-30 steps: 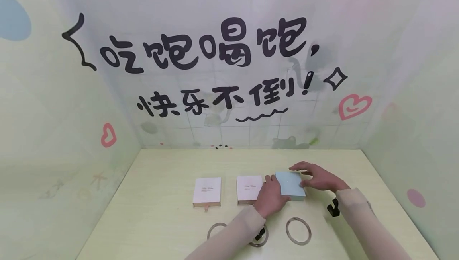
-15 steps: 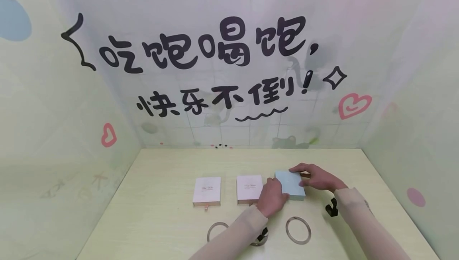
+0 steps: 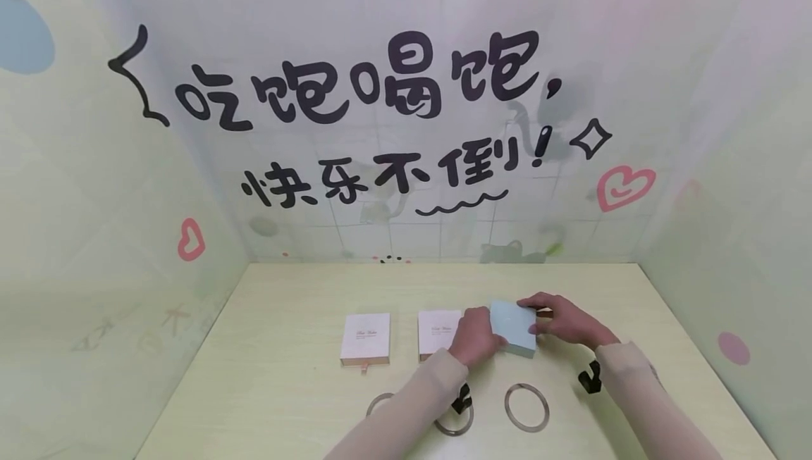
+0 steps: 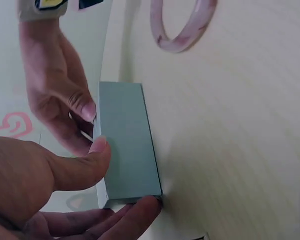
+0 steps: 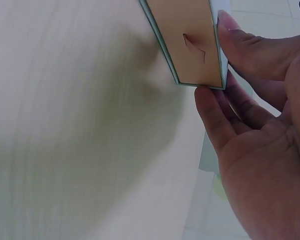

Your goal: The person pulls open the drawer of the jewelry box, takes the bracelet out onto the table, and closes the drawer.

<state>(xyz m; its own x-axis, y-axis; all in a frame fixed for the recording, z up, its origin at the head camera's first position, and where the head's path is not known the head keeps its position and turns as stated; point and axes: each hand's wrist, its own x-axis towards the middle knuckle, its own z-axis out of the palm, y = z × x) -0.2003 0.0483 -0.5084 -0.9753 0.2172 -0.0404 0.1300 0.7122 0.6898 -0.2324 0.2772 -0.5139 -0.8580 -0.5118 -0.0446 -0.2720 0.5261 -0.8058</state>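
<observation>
A small light-blue drawer box (image 3: 512, 327) is gripped at both sides above the table's right half. My left hand (image 3: 474, 337) holds its left end, thumb on the long side wall in the left wrist view and fingers at the lower corner. At the opposite end, my right hand (image 3: 571, 320) pinches it between thumb and fingers. The right wrist view shows the box's tan drawer front (image 5: 192, 50), with a small slit in it. Nearer the front, a marbled bangle (image 3: 528, 430) lies flat on the table.
Two white boxes with printed lids, one at left (image 3: 366, 337) and another in the middle (image 3: 436, 330), stand left of the blue box. Two more bangles, the left one (image 3: 383, 396) and the middle one (image 3: 453, 432), lie partly behind my left sleeve (image 3: 400, 411). Printed curtains enclose the table.
The blue box has turned slightly clockwise between my hands, its front edge now slanting. My left hand has shifted a little with it; the white boxes and bangles stay put.
</observation>
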